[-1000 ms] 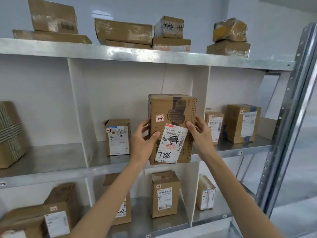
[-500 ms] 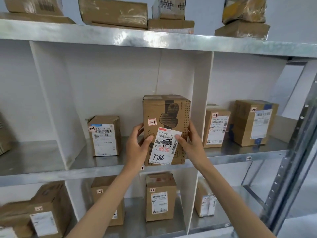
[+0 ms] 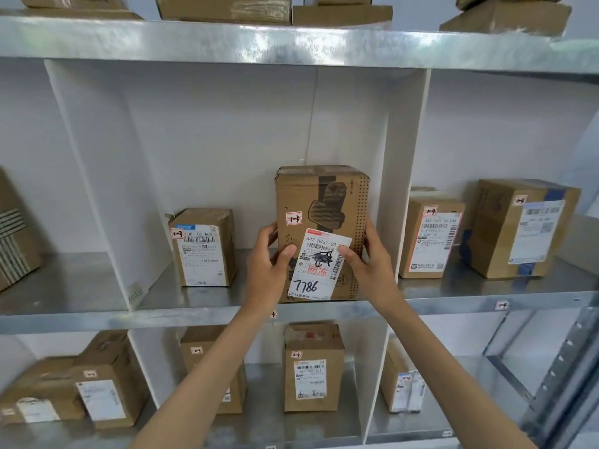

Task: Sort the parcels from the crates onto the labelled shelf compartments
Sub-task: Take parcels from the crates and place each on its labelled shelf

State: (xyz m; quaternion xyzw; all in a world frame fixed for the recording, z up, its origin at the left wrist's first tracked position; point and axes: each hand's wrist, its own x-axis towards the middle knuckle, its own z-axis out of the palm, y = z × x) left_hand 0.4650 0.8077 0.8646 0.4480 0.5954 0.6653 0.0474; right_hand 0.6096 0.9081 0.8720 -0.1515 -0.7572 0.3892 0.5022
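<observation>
- Two hands up in the middle of the frame: left hand and right hand, both wrapped round one tall parcel.
- Left thumb pressed on the front, by the edge of the white label, with fingers curled round the left side. Same on the right: thumb on the label's other edge, fingers bent round the right side.
- Standing upright in the middle compartment of the middle shelf, close to the front lip and just beside the white wall on the right. Looks set down, but hard to tell if fully resting.
- Marked with a small tag, seemingly 1-3. Same mark on the small parcel to its left, in the same compartment. Likely the right spot, then.
- Left to do for this one, at a guess: let go, and maybe push it back a bit.
- Further right, two more boxes in the next compartment. Below, a lower row with several. Along the top edge, a top row of more. At the far left, a striped box.
- Lots sorted already. No crates in sight, so no telling the number left to sort.
</observation>
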